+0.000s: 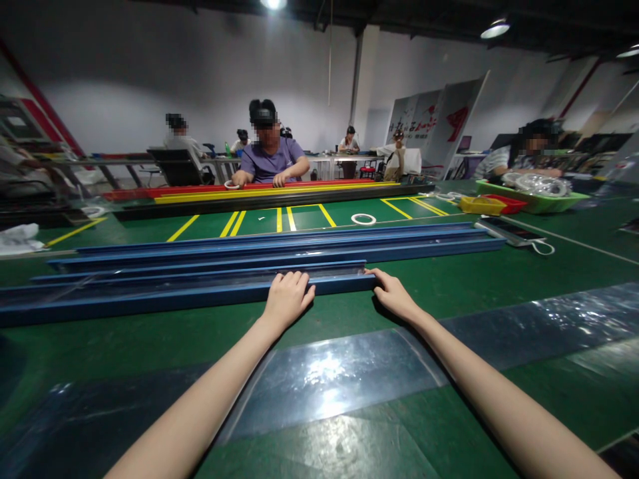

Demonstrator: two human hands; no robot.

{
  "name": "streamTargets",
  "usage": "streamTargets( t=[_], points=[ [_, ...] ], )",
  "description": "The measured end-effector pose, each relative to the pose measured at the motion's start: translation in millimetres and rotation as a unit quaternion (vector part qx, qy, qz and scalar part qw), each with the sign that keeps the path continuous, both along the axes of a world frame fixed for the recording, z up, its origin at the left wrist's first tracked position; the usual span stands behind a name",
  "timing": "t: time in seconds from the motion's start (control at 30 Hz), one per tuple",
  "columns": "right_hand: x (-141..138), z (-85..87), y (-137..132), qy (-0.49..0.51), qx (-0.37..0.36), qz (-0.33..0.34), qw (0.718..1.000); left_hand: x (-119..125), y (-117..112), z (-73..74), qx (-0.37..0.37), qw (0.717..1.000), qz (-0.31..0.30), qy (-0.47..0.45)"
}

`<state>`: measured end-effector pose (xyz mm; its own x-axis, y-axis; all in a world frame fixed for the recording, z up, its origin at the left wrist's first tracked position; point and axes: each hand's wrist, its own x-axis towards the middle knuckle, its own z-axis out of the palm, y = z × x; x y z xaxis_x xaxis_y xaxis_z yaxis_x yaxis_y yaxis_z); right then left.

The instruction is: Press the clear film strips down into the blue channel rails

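A long blue channel (164,299) lies across the table in front of me, its open side up, with clear film (239,275) inside. My left hand (289,299) is closed over its near wall, a short way in from the right end; the fingertips are inside the channel. At that right end, my right hand (395,295) has its fingers bent round the corner, touching the end and the film edge. Just beyond lies a second set of blue channels (349,248), parallel to the first. A wide strip of clear plastic (344,372) lies under my forearms.
Farther back, red, yellow and black strips (279,193) lie before a person in a purple shirt (272,159). A white tape roll (363,219), a phone (514,230) with a cable, and a green tray (554,201) of rolls lie on the green table (449,273).
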<state>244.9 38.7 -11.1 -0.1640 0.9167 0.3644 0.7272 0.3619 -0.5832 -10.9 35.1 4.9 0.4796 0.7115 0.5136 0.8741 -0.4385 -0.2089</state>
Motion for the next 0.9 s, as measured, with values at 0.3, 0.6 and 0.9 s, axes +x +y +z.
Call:
streamTargets(
  t=[0.3, 0.6, 0.9],
  points=[
    [-0.2, 0.7, -0.7, -0.002, 0.002, 0.002, 1.0, -0.7, 0.9, -0.7, -0.01, 1.0, -0.006, -0.015],
    [-0.1, 0.6, -0.7, 0.0, -0.001, 0.0, 1.0, -0.3, 1.7, 1.0, -0.028, 0.999, -0.001, -0.043],
    [1.1, -1.1, 0.5, -0.001, 0.0, -0.002, 1.0, -6.5, 5.8, 8.5, -0.101, 0.994, -0.004, -0.049]
  ],
)
